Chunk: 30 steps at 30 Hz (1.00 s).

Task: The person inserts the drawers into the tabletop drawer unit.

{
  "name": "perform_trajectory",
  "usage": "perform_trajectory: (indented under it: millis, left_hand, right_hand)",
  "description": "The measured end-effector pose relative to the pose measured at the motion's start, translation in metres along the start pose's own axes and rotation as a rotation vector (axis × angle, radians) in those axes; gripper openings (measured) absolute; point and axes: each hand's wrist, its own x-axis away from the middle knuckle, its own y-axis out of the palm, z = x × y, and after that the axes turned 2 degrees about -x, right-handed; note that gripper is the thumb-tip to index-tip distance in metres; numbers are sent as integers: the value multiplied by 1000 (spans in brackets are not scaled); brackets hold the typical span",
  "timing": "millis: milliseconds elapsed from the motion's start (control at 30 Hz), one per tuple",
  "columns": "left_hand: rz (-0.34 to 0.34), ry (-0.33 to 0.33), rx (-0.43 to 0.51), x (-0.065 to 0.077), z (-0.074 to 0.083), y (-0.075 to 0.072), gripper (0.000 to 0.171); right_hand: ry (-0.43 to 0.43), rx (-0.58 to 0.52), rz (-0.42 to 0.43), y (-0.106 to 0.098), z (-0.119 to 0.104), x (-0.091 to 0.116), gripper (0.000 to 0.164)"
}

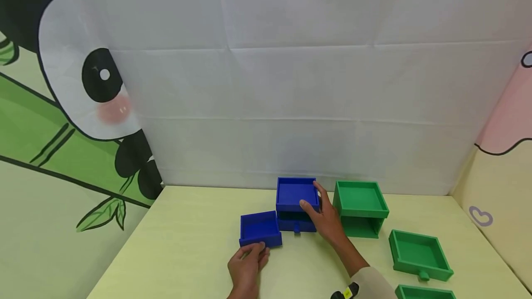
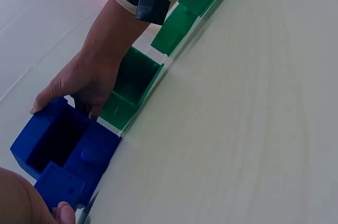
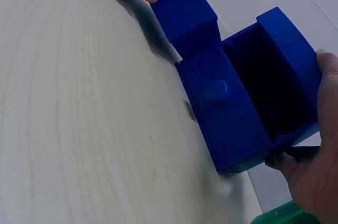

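Note:
A small blue drawer [image 1: 261, 227] is in my left hand [image 1: 246, 269], which pinches it at its front knob. The drawer is lifted off the table, left of a blue two-level cabinet [image 1: 296, 194]. My right hand [image 1: 329, 223] grips that cabinet at its right side, thumb at the top front edge. In the right wrist view the cabinet's upper slot [image 3: 269, 81] gapes open, and a lower drawer with a round knob [image 3: 217, 91] sits pushed in. The held drawer's end overlaps the cabinet's left side there; whether they touch I cannot tell.
A green cabinet [image 1: 360, 200] with an open lower slot stands right of the blue one. One green drawer [image 1: 421, 255] lies in front to its right, and another green drawer [image 1: 426, 292] is cut off by the frame's bottom. A white cloth wall [image 1: 257, 151] closes the back.

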Motion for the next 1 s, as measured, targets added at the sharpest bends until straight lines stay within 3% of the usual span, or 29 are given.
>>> perform_trajectory:
  millis: [467, 733, 1000]
  left_hand:
    - [39, 32, -37, 14, 0, -5, 20]
    - [55, 4, -59, 21, -1, -9, 22]
    - [78, -2, -24, 27, 0, -10, 21]
  right_hand:
    - [-8, 4, 5, 2, 4, 0, 78]
    - [0, 0, -3, 3, 5, 1, 79]
    - [5, 13, 2, 1, 2, 1, 79]
